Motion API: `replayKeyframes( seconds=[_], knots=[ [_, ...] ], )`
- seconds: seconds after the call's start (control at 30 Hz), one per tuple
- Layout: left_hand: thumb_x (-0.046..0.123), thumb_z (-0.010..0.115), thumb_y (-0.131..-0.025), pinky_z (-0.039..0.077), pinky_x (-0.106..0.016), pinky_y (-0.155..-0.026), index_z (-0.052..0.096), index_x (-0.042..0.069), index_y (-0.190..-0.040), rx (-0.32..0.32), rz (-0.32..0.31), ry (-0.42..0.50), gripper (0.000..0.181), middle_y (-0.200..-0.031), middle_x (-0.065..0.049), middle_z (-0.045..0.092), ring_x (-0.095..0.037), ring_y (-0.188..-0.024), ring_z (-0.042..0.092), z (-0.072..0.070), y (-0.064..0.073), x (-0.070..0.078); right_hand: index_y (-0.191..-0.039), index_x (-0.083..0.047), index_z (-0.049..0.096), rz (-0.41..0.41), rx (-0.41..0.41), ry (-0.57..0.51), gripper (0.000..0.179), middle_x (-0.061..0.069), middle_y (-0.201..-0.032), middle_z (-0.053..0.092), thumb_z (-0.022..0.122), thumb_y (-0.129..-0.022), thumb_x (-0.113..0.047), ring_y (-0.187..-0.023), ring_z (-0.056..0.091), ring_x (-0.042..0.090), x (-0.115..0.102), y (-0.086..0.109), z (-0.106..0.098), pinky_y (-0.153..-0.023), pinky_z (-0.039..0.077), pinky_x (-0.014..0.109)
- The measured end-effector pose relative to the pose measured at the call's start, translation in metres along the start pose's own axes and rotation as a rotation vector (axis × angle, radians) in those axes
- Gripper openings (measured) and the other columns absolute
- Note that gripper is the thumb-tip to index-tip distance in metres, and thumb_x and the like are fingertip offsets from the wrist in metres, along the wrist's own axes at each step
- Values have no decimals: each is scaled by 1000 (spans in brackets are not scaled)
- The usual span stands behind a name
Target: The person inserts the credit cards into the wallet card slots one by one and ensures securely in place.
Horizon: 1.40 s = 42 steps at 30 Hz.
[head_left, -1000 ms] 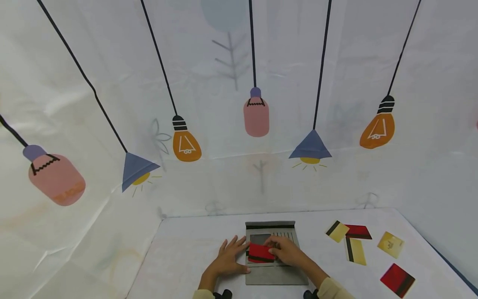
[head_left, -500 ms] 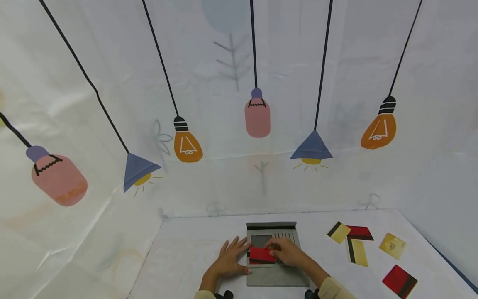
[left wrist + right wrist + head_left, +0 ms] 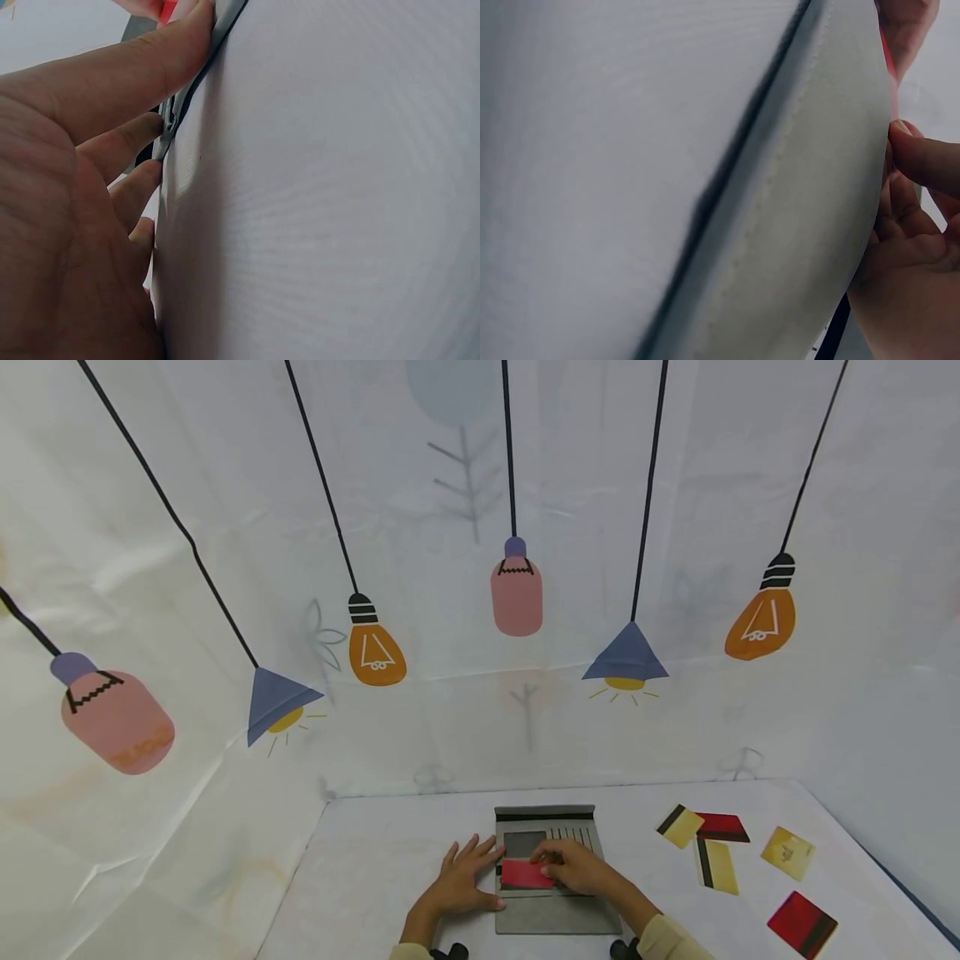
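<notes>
Likely a light, stiff, slick red card (image 3: 519, 875), best held by an edge.
Over the grey wallet (image 3: 553, 917), the right hand's grip (image 3: 576, 866) pinches its right end; the left hand's spread grip (image 3: 459, 883) touches the wallet.

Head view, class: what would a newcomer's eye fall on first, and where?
Probably the orange bulbs, pictured with other lamps across the pale wall. Below, the right hand pinches a red card over a grey folder, the left hand at the folder's left edge. Red and gold cards lie to the right on the white table.
</notes>
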<state>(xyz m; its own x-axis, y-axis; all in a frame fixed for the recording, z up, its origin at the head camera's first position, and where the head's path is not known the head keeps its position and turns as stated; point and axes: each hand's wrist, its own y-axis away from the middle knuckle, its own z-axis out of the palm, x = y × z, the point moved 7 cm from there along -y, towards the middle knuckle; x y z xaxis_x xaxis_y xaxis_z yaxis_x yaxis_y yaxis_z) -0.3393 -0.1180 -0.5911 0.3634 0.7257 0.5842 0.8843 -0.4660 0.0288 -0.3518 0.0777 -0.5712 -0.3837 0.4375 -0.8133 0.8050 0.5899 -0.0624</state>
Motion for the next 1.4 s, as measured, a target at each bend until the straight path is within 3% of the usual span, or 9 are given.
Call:
replayKeyframes(
  seconds=[0.2,0.47,0.67,0.8,1.4],
  knots=[
    [45,84,-74,6,-67,-120,49,26,-149,-3,0,11,85,-161,-5,39,-40,-152,23,-2,0,2,-109,-11,72,-9,-13,-9,16,-3,-89,68,64,-95,-7,-72,58,1,0,0,0,-62,50,21],
    [45,84,-74,5,-67,-120,49,25,-149,-6,-1,27,85,-161,-6,39,-40,-152,22,-1,1,1,-107,-9,72,-49,-42,-29,17,0,-78,66,63,-94,-4,-66,53,0,-6,1,1,-59,45,20],
    [45,85,-73,8,-69,-118,50,27,-148,6,9,8,85,-160,-5,40,-41,-152,24,1,2,-1,-103,-11,73,-89,-73,22,15,1,-94,68,65,-93,-5,-78,53,0,-11,4,6,-66,46,21],
    [45,85,-73,7,-69,-118,50,27,-148,11,16,13,85,-160,-5,39,-41,-152,24,1,1,-1,-102,-13,73,-76,-68,46,13,0,-101,68,65,-94,-7,-85,53,1,-11,5,7,-70,46,22],
    [44,86,-73,7,-68,-119,49,25,-149,8,19,17,86,-161,-6,39,-41,-152,23,-1,-1,-1,-99,-9,77,-40,-38,-7,10,-2,-90,58,70,-92,-14,-77,46,3,-9,8,4,-65,41,21]
  ],
)
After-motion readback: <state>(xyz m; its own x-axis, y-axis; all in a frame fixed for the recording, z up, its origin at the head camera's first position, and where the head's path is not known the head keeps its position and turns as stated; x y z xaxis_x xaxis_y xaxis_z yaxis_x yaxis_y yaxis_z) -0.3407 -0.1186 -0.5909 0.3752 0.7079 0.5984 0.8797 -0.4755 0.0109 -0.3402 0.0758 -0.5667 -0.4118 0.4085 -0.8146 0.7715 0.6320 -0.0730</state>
